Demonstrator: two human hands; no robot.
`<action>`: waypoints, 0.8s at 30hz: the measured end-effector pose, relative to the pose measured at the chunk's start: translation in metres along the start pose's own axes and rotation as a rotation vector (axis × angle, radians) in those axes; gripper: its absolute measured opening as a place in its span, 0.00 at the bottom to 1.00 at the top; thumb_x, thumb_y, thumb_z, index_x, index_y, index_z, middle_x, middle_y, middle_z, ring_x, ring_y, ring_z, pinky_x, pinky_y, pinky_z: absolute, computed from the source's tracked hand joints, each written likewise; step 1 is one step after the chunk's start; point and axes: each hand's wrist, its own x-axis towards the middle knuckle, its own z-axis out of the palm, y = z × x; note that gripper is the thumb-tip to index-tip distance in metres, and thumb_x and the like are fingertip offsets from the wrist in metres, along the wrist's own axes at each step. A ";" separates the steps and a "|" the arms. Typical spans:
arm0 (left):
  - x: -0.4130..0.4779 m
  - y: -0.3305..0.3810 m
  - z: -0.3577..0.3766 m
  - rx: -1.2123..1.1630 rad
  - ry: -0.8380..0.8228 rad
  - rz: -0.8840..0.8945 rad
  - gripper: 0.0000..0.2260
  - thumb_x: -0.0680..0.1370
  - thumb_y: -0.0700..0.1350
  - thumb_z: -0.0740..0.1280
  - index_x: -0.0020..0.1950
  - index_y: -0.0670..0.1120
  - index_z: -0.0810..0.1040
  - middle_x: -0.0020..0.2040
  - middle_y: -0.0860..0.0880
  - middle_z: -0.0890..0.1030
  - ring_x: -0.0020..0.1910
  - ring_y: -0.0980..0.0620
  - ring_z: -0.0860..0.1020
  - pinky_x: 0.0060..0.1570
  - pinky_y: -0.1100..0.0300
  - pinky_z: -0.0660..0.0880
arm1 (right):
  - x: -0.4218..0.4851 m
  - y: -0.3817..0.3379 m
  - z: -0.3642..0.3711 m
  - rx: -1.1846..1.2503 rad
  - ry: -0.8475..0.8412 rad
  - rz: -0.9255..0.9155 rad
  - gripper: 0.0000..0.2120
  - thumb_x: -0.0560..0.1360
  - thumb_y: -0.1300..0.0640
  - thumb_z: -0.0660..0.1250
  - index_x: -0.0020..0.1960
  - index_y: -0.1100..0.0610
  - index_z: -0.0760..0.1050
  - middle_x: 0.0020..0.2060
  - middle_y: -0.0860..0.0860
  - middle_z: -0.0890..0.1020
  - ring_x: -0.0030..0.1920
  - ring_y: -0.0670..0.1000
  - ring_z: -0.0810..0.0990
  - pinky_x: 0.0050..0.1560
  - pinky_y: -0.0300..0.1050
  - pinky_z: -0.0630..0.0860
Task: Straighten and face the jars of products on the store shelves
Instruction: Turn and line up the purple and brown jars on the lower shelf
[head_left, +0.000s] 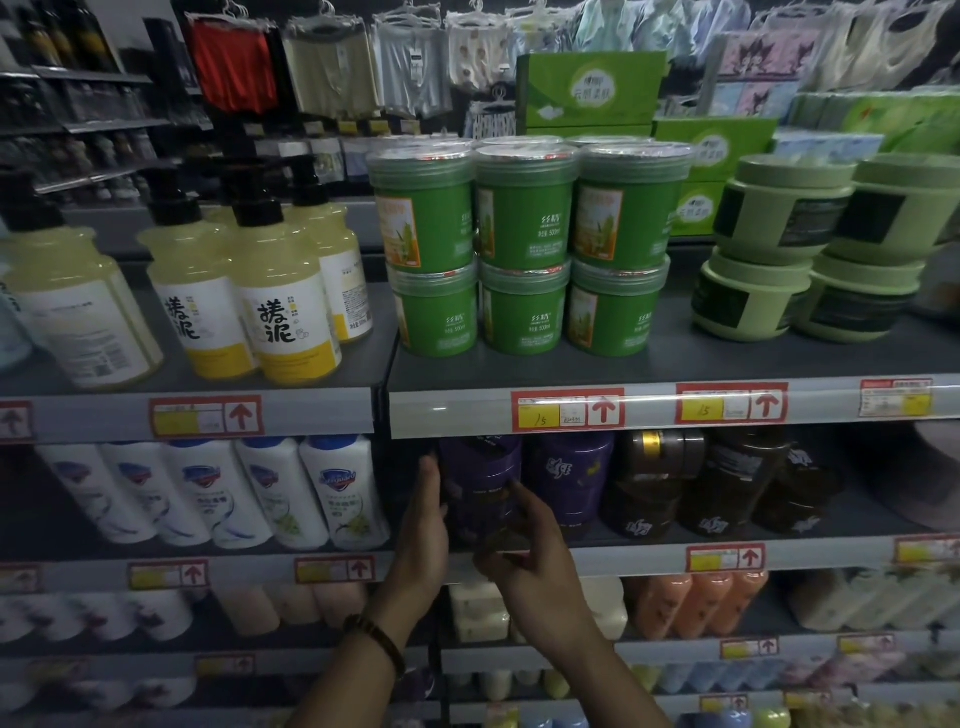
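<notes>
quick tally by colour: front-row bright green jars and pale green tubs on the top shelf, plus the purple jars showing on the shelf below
bright green jars: 6
pale green tubs: 4
purple jars: 2
total: 12

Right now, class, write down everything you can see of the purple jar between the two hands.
The purple jar is dark, glossy and round, its pale print too blurred to read. It stands upright on the shelf, left of a second jar, its top under the price rail. The left hand lies flat against its left side; the right hand curls fingers on its front.
</notes>
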 end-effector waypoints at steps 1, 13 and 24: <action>-0.001 0.000 0.001 -0.001 -0.002 0.001 0.19 0.79 0.64 0.47 0.66 0.66 0.69 0.60 0.72 0.76 0.54 0.79 0.76 0.57 0.72 0.69 | 0.001 0.000 -0.001 0.004 -0.004 0.013 0.39 0.66 0.54 0.73 0.74 0.35 0.67 0.70 0.42 0.77 0.65 0.41 0.80 0.65 0.51 0.81; -0.012 -0.013 0.004 -0.006 0.015 0.017 0.19 0.80 0.64 0.46 0.69 0.70 0.65 0.64 0.75 0.71 0.58 0.81 0.72 0.64 0.70 0.66 | 0.008 0.008 -0.004 0.018 -0.015 0.050 0.41 0.69 0.57 0.71 0.81 0.45 0.65 0.71 0.45 0.78 0.68 0.44 0.79 0.66 0.53 0.81; -0.017 -0.018 0.004 0.018 0.044 0.013 0.21 0.81 0.67 0.47 0.73 0.69 0.64 0.61 0.81 0.74 0.62 0.79 0.71 0.67 0.66 0.65 | 0.013 0.017 -0.006 0.027 -0.043 0.052 0.42 0.68 0.58 0.72 0.81 0.45 0.65 0.68 0.47 0.81 0.66 0.47 0.81 0.64 0.52 0.82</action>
